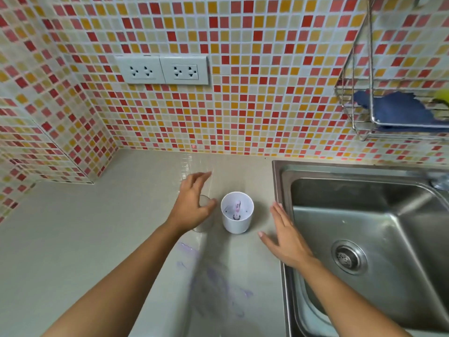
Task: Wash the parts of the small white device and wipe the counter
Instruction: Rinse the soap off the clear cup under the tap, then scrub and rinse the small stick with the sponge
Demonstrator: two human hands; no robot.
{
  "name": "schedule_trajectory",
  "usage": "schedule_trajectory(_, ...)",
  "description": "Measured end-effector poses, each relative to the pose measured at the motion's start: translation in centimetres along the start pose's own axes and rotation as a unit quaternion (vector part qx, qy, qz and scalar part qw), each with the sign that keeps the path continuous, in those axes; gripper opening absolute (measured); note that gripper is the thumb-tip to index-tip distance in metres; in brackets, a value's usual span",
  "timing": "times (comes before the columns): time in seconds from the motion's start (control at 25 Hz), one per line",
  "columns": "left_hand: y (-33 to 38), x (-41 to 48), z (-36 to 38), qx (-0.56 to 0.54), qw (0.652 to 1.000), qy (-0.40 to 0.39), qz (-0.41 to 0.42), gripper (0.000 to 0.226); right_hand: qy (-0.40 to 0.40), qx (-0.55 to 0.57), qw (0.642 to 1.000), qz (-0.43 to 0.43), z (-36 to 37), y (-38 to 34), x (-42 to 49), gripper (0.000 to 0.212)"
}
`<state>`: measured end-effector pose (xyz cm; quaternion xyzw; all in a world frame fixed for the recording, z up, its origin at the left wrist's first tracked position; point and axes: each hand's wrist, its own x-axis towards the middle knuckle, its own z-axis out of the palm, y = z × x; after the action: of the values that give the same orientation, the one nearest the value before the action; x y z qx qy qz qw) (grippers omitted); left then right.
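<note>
White cup-shaped device part: upright on the beige counter, just left of the steel sink; pink-stained spindle inside. Left hand: just left of the cup, fingers spread, over a clear glass, grip uncertain. Right hand: just right of the cup, flat, open, holding nothing. Purple smears: counter, nearer the camera than the cup.
</note>
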<state>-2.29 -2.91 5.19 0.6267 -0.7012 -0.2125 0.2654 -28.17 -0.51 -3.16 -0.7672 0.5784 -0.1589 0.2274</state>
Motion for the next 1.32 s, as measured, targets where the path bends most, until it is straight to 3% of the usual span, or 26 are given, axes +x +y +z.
schedule_trajectory(0.08, 1.6, 1.1, 0.4, 0.031, 0.996, -0.04, 0.068, 0.044, -0.01, 0.038, 0.999, -0.014, -0.9, -2.0, 1.2, 0.087)
schedule_trajectory(0.16, 2.3, 1.7, 1.1, 0.085, 0.986, -0.095, 0.111, 0.035, -0.027, 0.074, 0.997, -0.007, -1.0, -3.9, 2.4, 0.094)
schedule_trajectory(0.6, 2.8, 2.5, 2.3, 0.141, 0.956, -0.15, 0.21, 0.023, -0.003, 0.167, 0.985, 0.03, 0.0, -5.4, 3.4, 0.088)
schedule_trajectory(0.96, 4.3, 3.9, 1.9, 0.208, 0.957, -0.109, 0.167, 0.031, -0.004, 0.165, 0.986, 0.038, 0.1, -5.5, 3.7, 0.086)
schedule_trajectory(1.12, 5.6, 4.4, -0.2, 0.174, 0.972, -0.073, 0.142, 0.032, -0.03, 0.135, 0.99, 0.035, 0.2, -4.9, 3.0, 0.106)
schedule_trajectory(1.2, 6.8, 4.5, -1.5, 0.14, 0.98, -0.031, 0.141, 0.03, 0.005, 0.134, 0.99, 0.033, -0.7, -4.3, 2.0, 0.108)
schedule_trajectory(1.32, 10.0, 4.5, -1.9, 0.045, 0.99, 0.02, 0.133, 0.027, 0.217, 0.14, 0.966, 0.015, -4.2, -2.7, 0.4, 0.075)
